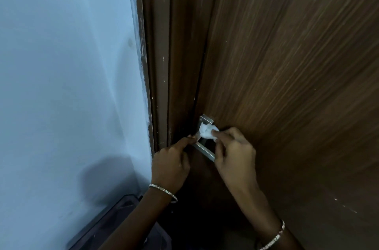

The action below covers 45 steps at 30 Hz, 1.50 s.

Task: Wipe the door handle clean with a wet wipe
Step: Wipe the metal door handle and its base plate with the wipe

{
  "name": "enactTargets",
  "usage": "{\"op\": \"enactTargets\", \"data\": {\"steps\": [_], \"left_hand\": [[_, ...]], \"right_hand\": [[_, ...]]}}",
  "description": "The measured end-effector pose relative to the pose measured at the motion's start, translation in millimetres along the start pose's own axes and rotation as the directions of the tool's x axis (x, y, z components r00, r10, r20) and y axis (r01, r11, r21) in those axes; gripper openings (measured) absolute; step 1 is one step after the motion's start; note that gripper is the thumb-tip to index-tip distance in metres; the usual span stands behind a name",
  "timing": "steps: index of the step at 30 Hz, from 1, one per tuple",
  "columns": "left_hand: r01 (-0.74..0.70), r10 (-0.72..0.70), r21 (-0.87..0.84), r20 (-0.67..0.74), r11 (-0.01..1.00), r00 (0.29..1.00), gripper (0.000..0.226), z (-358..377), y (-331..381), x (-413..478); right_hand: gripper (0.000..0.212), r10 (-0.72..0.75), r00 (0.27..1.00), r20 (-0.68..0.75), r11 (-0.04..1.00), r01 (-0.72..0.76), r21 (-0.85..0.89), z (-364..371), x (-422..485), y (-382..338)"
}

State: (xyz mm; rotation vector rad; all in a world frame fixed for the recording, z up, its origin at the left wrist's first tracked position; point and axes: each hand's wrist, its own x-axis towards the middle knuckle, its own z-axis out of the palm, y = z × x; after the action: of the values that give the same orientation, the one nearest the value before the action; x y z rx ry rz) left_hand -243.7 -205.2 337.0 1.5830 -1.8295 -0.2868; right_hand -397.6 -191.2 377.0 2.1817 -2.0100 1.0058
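Observation:
A silver metal door handle (205, 151) is mounted on the dark brown wooden door (287, 65), near its left edge. A crumpled white wet wipe (207, 132) is pressed against the upper part of the handle. My right hand (235, 155) pinches the wipe between fingertips and thumb. My left hand (172, 161) pinches the wipe's left end at the handle with thumb and forefinger; its other fingers are curled. The middle of the handle is hidden behind the wipe and fingers.
A brown door frame (162, 55) runs beside the door, with a pale blue wall (65, 65) to its left. A dark box-like object (114, 223) sits low by the wall. Both wrists wear thin bangles.

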Motion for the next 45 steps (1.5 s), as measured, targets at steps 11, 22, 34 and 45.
{"op": "enactTargets", "data": {"steps": [11, 22, 34, 45], "left_hand": [[-0.032, 0.032, 0.017, -0.014, 0.999, 0.999, 0.056, 5, -3, -2], [-0.057, 0.056, -0.038, -0.029, 0.998, 0.998, 0.053, 8, -8, -2], [0.315, -0.169, -0.627, 0.282, 0.712, 0.944, 0.039, 42, -19, -38], [0.438, -0.356, -0.766, 0.29, 0.471, 0.889, 0.014, 62, -5, -11]], "right_hand": [[0.032, -0.064, 0.964, -0.258, 0.998, 0.06, -0.022, 32, 5, -9], [0.021, 0.413, 0.898, -0.15, 0.842, -0.314, 0.44, 48, -8, -4], [0.017, 0.59, 0.785, 0.19, 0.557, -0.566, 0.608, 49, -23, -8], [0.019, 0.497, 0.628, 0.599, -0.058, -0.664, 0.745, 35, -24, 0]]}}
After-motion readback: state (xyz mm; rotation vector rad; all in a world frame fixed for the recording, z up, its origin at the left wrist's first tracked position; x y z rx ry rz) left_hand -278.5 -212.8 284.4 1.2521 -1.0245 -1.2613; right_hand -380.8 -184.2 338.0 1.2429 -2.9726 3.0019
